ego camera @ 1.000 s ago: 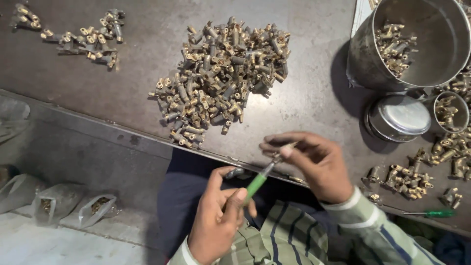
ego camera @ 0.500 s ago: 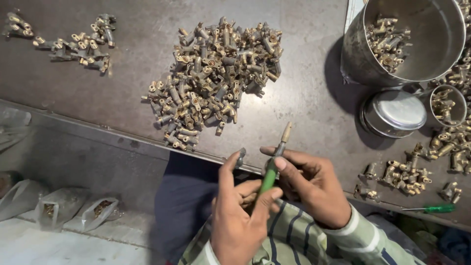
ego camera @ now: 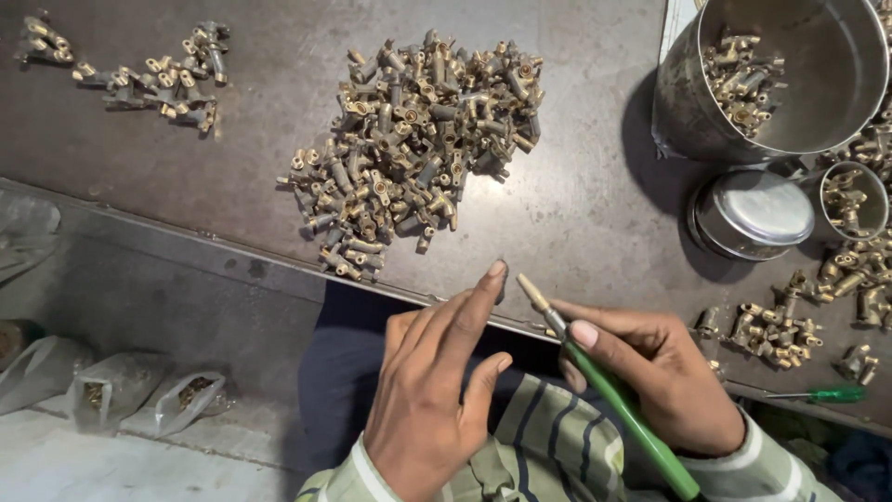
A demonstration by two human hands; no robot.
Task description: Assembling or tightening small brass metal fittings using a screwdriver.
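Note:
My right hand (ego camera: 664,376) is shut on a green-handled tool (ego camera: 632,423) whose brass-coloured tip (ego camera: 533,292) points up and left toward the table edge. To its left, my left hand (ego camera: 432,400) holds nothing. Its fingers are spread and the index fingertip rests by a small dark part (ego camera: 503,279) on the table's front edge. A big pile of brass fittings (ego camera: 413,139) lies on the dark metal table (ego camera: 595,214), just beyond both hands.
A steel bucket (ego camera: 836,102) holding fittings stands at the back right. Below it are a lidded steel tin (ego camera: 753,214) and a small cup of fittings (ego camera: 855,200). Loose fittings (ego camera: 771,330) and a green screwdriver (ego camera: 827,395) lie right. A smaller pile (ego camera: 158,79) sits far left. Plastic bags (ego camera: 139,400) lie below.
My left hand has come off the green tool and opened, its index finger now stretched to the table edge. My right hand has kept the tool and tilted its tip leftward.

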